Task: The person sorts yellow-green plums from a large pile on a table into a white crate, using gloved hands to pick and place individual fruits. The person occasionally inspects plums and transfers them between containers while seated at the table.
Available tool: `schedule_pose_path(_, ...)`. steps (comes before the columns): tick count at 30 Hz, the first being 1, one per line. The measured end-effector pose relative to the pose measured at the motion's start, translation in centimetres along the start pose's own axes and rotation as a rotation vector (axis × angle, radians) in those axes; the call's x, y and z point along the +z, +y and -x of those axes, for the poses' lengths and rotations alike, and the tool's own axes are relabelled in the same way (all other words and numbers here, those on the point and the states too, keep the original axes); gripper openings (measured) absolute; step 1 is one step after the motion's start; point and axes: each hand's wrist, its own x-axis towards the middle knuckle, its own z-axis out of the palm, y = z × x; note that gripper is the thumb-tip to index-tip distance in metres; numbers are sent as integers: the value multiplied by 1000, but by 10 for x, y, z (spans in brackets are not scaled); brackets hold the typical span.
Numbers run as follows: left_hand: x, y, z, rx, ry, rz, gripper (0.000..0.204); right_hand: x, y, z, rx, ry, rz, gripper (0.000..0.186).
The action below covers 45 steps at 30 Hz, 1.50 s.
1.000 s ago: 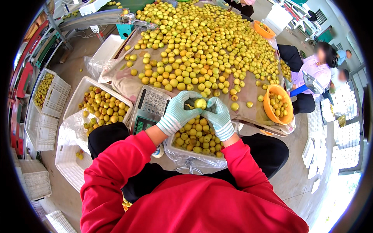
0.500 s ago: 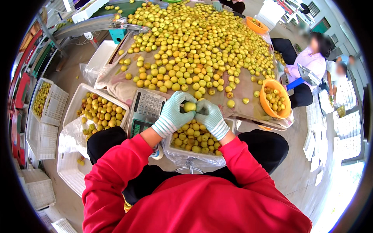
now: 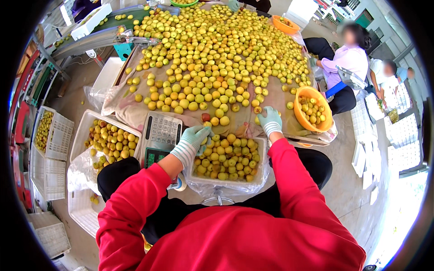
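Scale (image 3: 163, 128) stands between nine and ten o'clock of the crate (image 3: 263, 156), presumably for easy reading; left hand (image 3: 192, 143) curls at its ten-o'clock edge, hold indeterminable. Fruit (image 3: 226, 158) fills the crate, apparently kept near for short reaches. Right hand (image 3: 272, 122), toward one o'clock, bends against loose fruit (image 3: 257, 120), grip unconfirmed; bowl (image 3: 300, 118) at two.

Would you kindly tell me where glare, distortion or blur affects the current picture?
Head view: strong glare washes out the lower right; also in the head view, corners are black and the fisheye skews the stacked crates at far left; head view again, the face of the person in lilac is blurred, while the left hand and right hand look fairly clear.
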Motion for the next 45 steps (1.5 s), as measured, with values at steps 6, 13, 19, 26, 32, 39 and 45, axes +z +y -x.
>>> schedule_pose_path(6, -2, -10, -12, -155, -18, 105, 29, 16, -12, -27, 58, -171, 81, 44)
schedule_pose_path(13, -4, -13, -11, -116, -129, 254, 37, 6, -18, -17, -163, 49, -642, 37)
schedule_pose_path(19, -5, -19, -11, -25, -178, 221, 45, -53, -74, 27, -152, -221, -1140, 39)
schedule_pose_path(26, -4, -18, -7, 59, -202, 184, 42, -81, -105, 55, -377, -183, -971, 40)
schedule_pose_path(32, -2, -10, 3, 29, -188, 119, 23, -85, -121, 67, -375, -154, -909, 24)
schedule_pose_path(39, 3, -4, 10, -31, -120, 71, 18, -44, -87, 48, 24, -384, -861, 30)
schedule_pose_path(45, 5, -11, 3, -57, -137, 149, 38, -15, -13, -2, 24, -152, -458, 27)
